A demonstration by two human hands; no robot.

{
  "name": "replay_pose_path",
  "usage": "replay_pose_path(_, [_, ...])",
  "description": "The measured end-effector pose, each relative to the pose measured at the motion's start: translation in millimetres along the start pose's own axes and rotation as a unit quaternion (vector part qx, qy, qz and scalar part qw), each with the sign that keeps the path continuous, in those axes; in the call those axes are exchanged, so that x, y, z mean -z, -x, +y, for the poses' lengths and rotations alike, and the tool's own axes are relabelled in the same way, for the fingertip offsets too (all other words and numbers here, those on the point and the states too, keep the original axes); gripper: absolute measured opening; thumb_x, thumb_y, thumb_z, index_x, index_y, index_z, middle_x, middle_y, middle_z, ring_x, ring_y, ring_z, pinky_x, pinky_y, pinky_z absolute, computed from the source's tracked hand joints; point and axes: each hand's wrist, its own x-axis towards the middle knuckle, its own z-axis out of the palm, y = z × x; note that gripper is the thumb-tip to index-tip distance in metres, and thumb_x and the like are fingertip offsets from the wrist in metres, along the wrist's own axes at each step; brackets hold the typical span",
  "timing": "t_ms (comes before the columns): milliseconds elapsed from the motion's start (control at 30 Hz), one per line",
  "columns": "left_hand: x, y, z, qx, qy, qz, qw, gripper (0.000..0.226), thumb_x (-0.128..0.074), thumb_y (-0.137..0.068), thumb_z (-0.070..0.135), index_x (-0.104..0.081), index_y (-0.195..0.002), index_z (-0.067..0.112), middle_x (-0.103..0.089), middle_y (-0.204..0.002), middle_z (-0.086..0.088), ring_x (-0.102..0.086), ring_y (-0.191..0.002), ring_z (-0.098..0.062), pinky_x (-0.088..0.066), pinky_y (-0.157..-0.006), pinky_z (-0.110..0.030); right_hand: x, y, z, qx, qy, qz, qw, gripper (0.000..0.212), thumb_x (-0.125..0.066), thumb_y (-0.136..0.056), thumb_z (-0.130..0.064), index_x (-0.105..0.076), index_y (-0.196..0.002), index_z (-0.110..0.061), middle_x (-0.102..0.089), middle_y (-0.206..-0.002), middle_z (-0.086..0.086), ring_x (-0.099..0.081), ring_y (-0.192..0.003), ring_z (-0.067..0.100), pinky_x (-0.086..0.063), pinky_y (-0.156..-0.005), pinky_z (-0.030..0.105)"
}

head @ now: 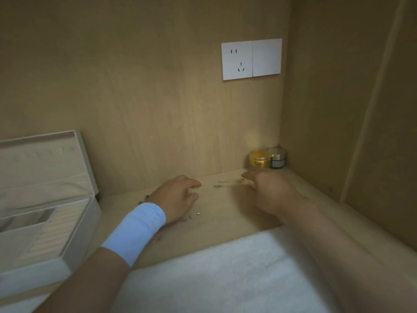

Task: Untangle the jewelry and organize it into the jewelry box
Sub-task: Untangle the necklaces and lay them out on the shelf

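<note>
thin gold chain (230,181): near back edge of pale wooden shelf (225,213); right hand (268,190) pinches one end. left hand (178,197): fingers curled, contents cannot be told. open beige jewelry box (74,222): left edge. advice: draw the chain out slowly and flat.

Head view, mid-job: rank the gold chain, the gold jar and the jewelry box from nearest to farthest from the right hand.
1. gold chain: at the fingertips of the right hand, stretching to its left.
2. gold jar: just behind the hand, by the back right corner.
3. jewelry box: far left, beyond the left hand.
</note>
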Motion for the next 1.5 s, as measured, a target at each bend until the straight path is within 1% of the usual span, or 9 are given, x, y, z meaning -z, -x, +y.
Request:
replay_pose_path(133, [22.3,48.2,-23.5,0.043,0.022,0.015,0.999,0.025,-0.06,-0.094,0.029,-0.067,-0.117,0.031,-0.061,-0.109,0.012,-0.059,-0.097,-0.008,-0.039,-0.091,-0.018,-9.2,-0.5,-51.2,0.109,-0.062,-0.024,0.992,0.035,-0.053,-0.096,-0.026,-0.064,-0.129,-0.026,-0.062,-0.133,-0.006,-0.058,-0.12,0.016,-0.044,-0.099,0.025])
replay_pose_path(300, [27.6,81.8,-52.2,0.1,0.027,-0.009,0.995,0.023,-0.061,-0.091,0.03,-0.069,-0.112,0.033,-0.062,-0.11,0.012,-0.06,-0.099,-0.008,-0.044,-0.096,-0.023,-15.8,-13.5,-112.5,0.181,-0.094,-0.099,0.974,0.028,-0.061,-0.095,-0.026,-0.07,-0.121,-0.026,-0.067,-0.12,-0.009,-0.052,-0.089,0.002,-0.04,-0.081,0.018])
replay_pose_path(467, [19.1,92.7,-65.0,0.09,0.001,-0.049,0.995,0.029,-0.067,-0.087,0.032,-0.067,-0.117,0.031,-0.06,-0.115,0.009,-0.057,-0.106,-0.011,-0.043,-0.098,-0.025,-24.4,-34.0,-135.1,0.144,-0.047,-0.163,0.975,0.027,-0.064,-0.085,-0.025,-0.074,-0.11,-0.03,-0.07,-0.103,-0.012,-0.062,-0.098,0.011,-0.049,-0.087,0.026])
replay_pose_path(667, [16.9,94.8,-76.9,0.085,0.045,-0.048,0.994,0.023,-0.07,-0.083,0.035,-0.065,-0.104,0.042,-0.055,-0.102,0.016,-0.066,-0.084,-0.017,-0.058,-0.075,-0.039,-41.5,-38.3,-143.4,0.143,-0.083,-0.171,0.971,0.02,-0.073,-0.081,-0.023,-0.078,-0.1,-0.029,-0.059,-0.073,-0.025,-0.053,-0.069,-0.01,-0.033,-0.064,0.004])
replay_pose_path(900, [11.8,93.6,-70.0,0.042,0.035,-0.037,0.998,0.018,-0.072,-0.074,0.055,-0.071,-0.086,0.042,-0.059,-0.097,0.021,-0.052,-0.101,-0.006,-0.046,-0.093,-0.03,-42.1,-31.8,-121.5,0.11,-0.121,-0.157,0.974,0.014,-0.073,-0.083,-0.015,-0.08,-0.092,-0.024,-0.058,-0.068,-0.026,-0.053,-0.062,-0.018,-0.035,-0.062,0.002])
replay_pose_path(1067, [9.9,96.1,-71.6,0.056,0.115,-0.035,0.991,0.025,-0.065,-0.07,0.059,-0.073,-0.079,0.037,-0.064,-0.095,0.019,-0.064,-0.09,-0.009,-0.057,-0.08,-0.04,-46.0,-23.7,-130.2,0.125,-0.073,-0.083,0.986,0.019,-0.064,-0.086,-0.025,-0.076,-0.097,-0.035,-0.061,-0.085,-0.021,-0.058,-0.08,-0.001,-0.046,-0.077,0.021])
replay_pose_path(1267, [18.2,102.4,-61.2,0.124,0.192,-0.022,0.973,0.017,-0.065,-0.091,0.037,-0.073,-0.082,0.025,-0.066,-0.094,-0.009,-0.064,-0.05,-0.021,-0.052,-0.043,-0.031,-54.4,-9.8,-160.7,0.163,-0.24,-0.146,0.946,0.018,-0.065,-0.086,-0.019,-0.075,-0.094,-0.031,-0.072,-0.084,-0.016,-0.065,-0.079,-0.002,-0.051,-0.074,0.016])
replay_pose_path(1333, [24.0,104.0,-64.2,0.13,0.186,-0.035,0.973,0.02,-0.061,-0.093,0.039,-0.073,-0.084,0.025,-0.065,-0.096,-0.007,-0.065,-0.049,-0.018,-0.055,-0.053,-0.033,-58.1,-10.9,-159.5,0.162,-0.244,-0.137,0.946,0.017,-0.069,-0.086,-0.017,-0.076,-0.09,-0.031,-0.072,-0.081,-0.015,-0.064,-0.076,-0.002,-0.051,-0.073,0.016])
replay_pose_path(1500, [45.5,109.4,-70.6,0.108,0.096,0.001,0.99,0.01,-0.066,-0.091,0.027,-0.072,-0.089,0.035,-0.063,-0.096,0.017,-0.061,-0.085,-0.004,-0.048,-0.087,-0.024,-59.9,-13.9,-153.9,0.156,-0.207,-0.099,0.961,0.008,-0.075,-0.086,-0.022,-0.078,-0.089,-0.03,-0.07,-0.081,-0.018,-0.06,-0.071,-0.005,-0.047,-0.072,0.015])
